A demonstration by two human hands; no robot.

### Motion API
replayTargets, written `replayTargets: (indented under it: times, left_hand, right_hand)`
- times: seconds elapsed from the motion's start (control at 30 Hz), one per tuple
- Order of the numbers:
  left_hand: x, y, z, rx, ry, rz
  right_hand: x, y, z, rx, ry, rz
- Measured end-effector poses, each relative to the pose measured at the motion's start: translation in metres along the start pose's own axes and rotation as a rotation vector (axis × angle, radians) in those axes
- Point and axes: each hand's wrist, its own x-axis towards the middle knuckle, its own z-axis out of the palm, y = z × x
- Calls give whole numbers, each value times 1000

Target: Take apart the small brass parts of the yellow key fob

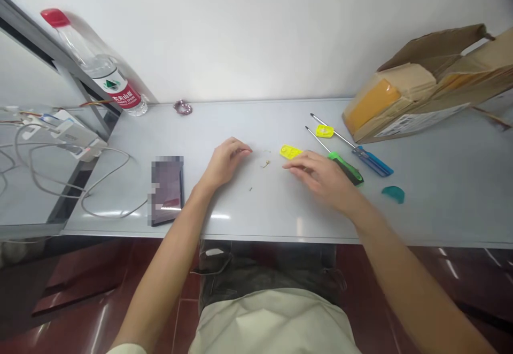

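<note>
My left hand (226,164) rests on the table with thumb and forefinger brought together; anything between the tips is too small to make out. Opposite it, my right hand (320,180) has its thumb and fingers closed near their tips, and what they may hold is hidden. Between the hands lie a small brass-coloured metal piece (266,163), a thin metal bit (267,151) and, nearer me, a tiny screw-like part (250,189). Just beyond my right fingers is a yellow plastic shell piece (290,152). A green-and-black screwdriver (348,169) lies partly behind that hand.
A second yellow piece (324,131) touches a blue-handled screwdriver (373,161). Right of them are a teal curved piece (393,194) and an open cardboard box (425,108). To the left: a phone (167,191), cable (116,175), water bottle (116,89), power strip (76,137) and beaded bracelet (183,107).
</note>
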Motion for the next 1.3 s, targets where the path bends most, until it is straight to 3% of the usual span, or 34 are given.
replayTargets:
  times: [0.2, 0.33, 0.4, 0.47, 0.63, 0.87, 1.0, 1.3]
  left_hand:
    - [-3, -3, 2, 134, -33, 57]
    - [2, 5, 3, 165, -23, 25]
    - [13, 9, 5, 190, -105, 48]
    - [30, 12, 8, 206, -249, 93]
    - [60, 12, 17, 206, -396, 105]
    - [51, 8, 20, 250, -330, 192]
    - [50, 10, 16, 146, -288, 75]
    - [51, 27, 10, -164, -156, 7]
  right_hand:
    - [54, 5, -2, 204, -113, 12]
    - [83, 20, -13, 464, 69, 36]
    - [88, 25, -14, 563, 184, 58]
    - [86, 28, -13, 590, 216, 103]
    - [74, 25, -11, 560, 61, 143]
    - [75, 23, -11, 588, -80, 116]
    - [75, 23, -11, 591, -112, 136]
    - [73, 23, -17, 583, -21, 162]
